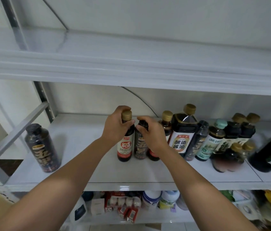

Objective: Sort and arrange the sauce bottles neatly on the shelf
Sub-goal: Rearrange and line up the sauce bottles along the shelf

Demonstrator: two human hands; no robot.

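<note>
On the middle shelf [84, 165], the left hand [114, 125] grips the neck of a gold-capped red-label bottle [125, 144] while the right hand [151, 132] holds the dark-capped bottle [139, 147] touching it.

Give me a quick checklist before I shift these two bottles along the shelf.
1. Left hand grip round the red-label bottle neck: ok.
2. Right hand grip on the black-capped bottle top: ok.
3. Both bottles upright: ok.
4. Free shelf between them and the lone black bottle on the left: ok.
5. Clearance from the small gold-capped bottle behind the right hand: cannot tell.
</note>
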